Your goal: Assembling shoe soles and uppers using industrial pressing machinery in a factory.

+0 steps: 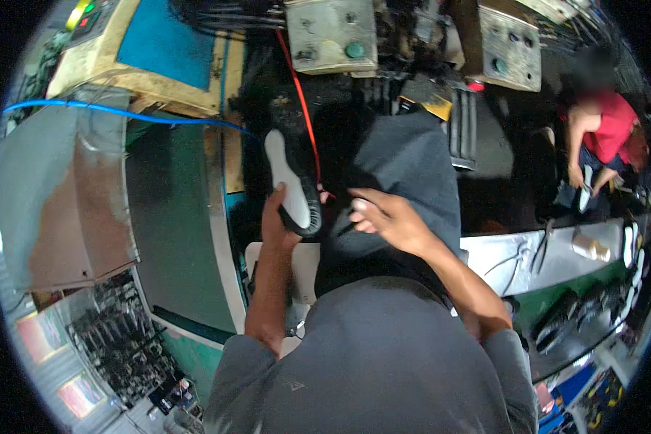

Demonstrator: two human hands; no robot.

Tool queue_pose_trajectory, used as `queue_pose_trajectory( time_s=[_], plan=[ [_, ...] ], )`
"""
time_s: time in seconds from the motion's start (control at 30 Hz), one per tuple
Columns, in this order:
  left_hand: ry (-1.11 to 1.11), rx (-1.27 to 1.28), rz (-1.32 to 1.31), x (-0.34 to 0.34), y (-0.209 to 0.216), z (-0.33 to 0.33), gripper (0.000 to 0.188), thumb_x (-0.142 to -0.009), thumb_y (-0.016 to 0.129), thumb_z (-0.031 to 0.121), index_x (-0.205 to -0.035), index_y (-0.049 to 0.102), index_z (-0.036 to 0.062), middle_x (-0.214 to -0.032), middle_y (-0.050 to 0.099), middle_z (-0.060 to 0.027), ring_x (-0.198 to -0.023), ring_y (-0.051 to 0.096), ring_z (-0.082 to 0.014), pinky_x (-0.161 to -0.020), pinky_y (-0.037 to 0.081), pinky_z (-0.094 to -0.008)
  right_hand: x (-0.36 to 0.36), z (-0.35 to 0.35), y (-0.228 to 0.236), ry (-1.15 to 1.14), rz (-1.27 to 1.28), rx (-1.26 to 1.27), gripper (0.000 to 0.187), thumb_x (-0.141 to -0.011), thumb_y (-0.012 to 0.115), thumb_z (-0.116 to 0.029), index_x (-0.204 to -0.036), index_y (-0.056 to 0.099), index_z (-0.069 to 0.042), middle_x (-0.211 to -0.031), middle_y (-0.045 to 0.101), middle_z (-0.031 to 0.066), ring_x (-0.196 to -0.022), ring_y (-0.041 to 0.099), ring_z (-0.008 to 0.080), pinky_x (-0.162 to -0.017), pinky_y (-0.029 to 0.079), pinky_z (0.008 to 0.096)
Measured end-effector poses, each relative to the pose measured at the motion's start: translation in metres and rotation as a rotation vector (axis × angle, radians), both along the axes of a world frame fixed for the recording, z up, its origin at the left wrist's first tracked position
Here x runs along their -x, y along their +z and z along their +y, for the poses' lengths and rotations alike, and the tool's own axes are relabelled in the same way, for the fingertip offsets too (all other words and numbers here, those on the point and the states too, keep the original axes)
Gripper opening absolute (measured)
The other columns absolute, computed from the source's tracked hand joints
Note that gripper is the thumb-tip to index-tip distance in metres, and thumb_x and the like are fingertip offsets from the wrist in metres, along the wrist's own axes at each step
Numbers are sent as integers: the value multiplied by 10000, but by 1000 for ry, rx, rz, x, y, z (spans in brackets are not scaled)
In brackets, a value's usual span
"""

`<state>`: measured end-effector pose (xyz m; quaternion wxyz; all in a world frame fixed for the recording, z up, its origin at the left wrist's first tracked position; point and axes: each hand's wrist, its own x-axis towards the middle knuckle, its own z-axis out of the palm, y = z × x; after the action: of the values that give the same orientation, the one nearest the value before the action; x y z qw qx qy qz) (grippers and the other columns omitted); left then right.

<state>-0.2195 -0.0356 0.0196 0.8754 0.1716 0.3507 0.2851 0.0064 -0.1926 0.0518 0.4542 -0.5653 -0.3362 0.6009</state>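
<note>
My left hand (280, 217) is closed around the heel end of a black shoe (289, 181). The shoe's long white underside faces up, and its toe points away from me. Pale stitch-like marks run along its black edge near the heel. To the right of the shoe, my right hand (390, 220) hovers above my dark-trousered leg with its index finger stretched out and the other fingers partly curled. Nothing shows in that hand, and it does not touch the shoe. A red cord or hose (301, 94) passes just beyond the shoe.
Two grey control boxes (332, 36) with green buttons stand ahead. A blue hose (123, 110) crosses at left above a grey metal cabinet (72, 195). To the right, a metal bench (513, 264) has dark shoes (557, 322) beside it. A person in red (607, 126) sits farther off, holding a white-soled shoe.
</note>
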Motion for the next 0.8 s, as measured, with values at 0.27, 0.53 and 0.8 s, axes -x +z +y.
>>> queue_pose_trajectory(
  time_s=[0.27,0.53,0.8],
  plan=[
    [325,-1090,1414,214,-36,234,836,-883,853,115,-1632,496,8,-1552,610,-152,-1340,591,-274,-1153,447,-378,-33,-85,-19,-388,-6,167,447,-1128,638,-184,-1507,596,50,-1127,805,136,-1004,757,160,-912,613,318],
    [-187,-422,416,39,-79,251,476,-1155,425,134,-1586,482,-59,-1526,611,-256,-1398,614,-408,-1204,510,-496,-47,-185,-63,-748,-480,145,477,-1134,621,-301,-1460,622,46,-1094,810,154,-1034,766,219,-955,596,387],
    [-903,-355,-47,-220,-37,-90,484,-1110,580,80,-1551,492,-98,-1408,654,-277,-1277,686,-363,-1140,555,-446,63,-525,-87,-1200,-971,1120,617,-964,773,-353,-1439,643,19,-1288,737,272,-1193,717,409,-1082,552,479]
  ],
)
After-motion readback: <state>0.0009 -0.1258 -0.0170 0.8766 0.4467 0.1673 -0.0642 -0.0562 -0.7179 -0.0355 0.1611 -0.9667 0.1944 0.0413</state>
